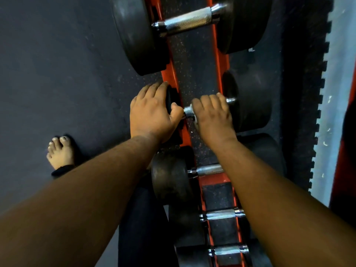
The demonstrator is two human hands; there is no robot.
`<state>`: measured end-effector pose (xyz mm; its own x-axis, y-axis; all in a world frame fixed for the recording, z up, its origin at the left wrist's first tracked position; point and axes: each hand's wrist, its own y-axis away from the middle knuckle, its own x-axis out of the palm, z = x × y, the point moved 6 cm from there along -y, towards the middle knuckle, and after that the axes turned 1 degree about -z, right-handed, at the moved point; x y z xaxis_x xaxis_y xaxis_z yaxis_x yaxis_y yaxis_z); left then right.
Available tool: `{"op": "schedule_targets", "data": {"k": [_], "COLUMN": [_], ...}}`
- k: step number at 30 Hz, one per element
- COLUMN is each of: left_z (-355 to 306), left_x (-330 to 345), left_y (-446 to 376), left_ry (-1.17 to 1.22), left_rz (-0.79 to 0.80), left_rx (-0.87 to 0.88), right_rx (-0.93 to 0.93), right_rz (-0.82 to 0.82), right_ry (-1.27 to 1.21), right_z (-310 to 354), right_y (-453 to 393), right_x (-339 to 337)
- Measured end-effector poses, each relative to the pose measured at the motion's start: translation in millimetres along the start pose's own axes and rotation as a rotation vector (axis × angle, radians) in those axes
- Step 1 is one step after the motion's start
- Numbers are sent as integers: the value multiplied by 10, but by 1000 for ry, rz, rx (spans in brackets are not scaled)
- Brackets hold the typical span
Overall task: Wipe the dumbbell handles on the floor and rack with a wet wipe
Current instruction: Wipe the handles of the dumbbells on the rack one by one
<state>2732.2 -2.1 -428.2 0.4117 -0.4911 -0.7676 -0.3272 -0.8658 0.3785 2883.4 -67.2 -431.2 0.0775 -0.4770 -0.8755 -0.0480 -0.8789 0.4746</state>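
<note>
At the frame's top, the dumbbell handle (pixel 187 21) is glossy knurled metal; its weights (pixel 134 33) matt black rubber; the rack (pixel 221 54) glossy orange-red painted metal; the floor (pixel 57 64) matt speckled rubber.

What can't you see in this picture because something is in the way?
- Wipe: head view, only a white scrap shows under the right hand.
- Handle being wiped: mostly covered by that hand.
- Near weight: covered by the left hand.
- Top dumbbell: cut off by the edge.
</note>
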Motion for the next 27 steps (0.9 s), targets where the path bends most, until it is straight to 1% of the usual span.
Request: {"op": "schedule_targets", "data": {"k": [2, 4, 6, 7, 8, 9, 11, 12, 14, 16, 18, 20, 22, 23, 24, 25, 26, 27], "left_z": [2, 13, 15, 14, 2, -3, -12, -11, -33, -71, -96, -95, -88, -89, -92, -90, -91, -89], "left_x": [1, 17, 22, 19, 9, 1, -19, -28, -48, -45, -45, -53, -54, -56, -59, -64, -67, -72], "left_y": [8, 5, -2, 2, 1, 13, 11, 8, -9, -53, -78, -75, -60, -61, -51, -52, -49, -43], "left_ry": [1, 5, 4, 2, 3, 6, 23, 36, 54, 48, 37, 37, 35, 32, 33, 35, 37, 38], "left_rz": [1, 5, 9, 11, 18, 25, 33, 36, 50, 71, 80, 72, 63, 53, 41, 30, 19, 9], "left_rx": [-2, -1, 1, 0, -1, -4, -31, -61, -138, -203, -226, -225, -203, -185, -174, -169, -165, -164], "right_rx": [19, 67, 73, 74, 78, 83, 105, 119, 124, 193, 367, 628, 958, 1169, 1374, 1522, 1567, 1520], "right_rz": [42, 189, 365, 413, 412, 359, 147, 66, -15, -76, -188, -370, -487, -522, -534, -523, -518, -517], "right_ry": [36, 42, 51, 41, 28, 7, -61, -104, -185, -357, -640, -921, -1229, -1476, -1698, -1876, -1995, -2108], "right_z": [-35, 10, 52, 57, 32, 17, 0, 6, -6, -23, -5, 26, 79, 117, 164, 205, 205, 182], "right_y": [-29, -225, -393, -420, -410, -344, -67, 106, 389, 553, 649, 751, 835, 832, 811, 747, 648, 527], "right_x": [-22, -106, -146, -159, -173, -179, -167, -132, -31, 40, 39, 48, 131, 193, 257, 304, 317, 286]}}
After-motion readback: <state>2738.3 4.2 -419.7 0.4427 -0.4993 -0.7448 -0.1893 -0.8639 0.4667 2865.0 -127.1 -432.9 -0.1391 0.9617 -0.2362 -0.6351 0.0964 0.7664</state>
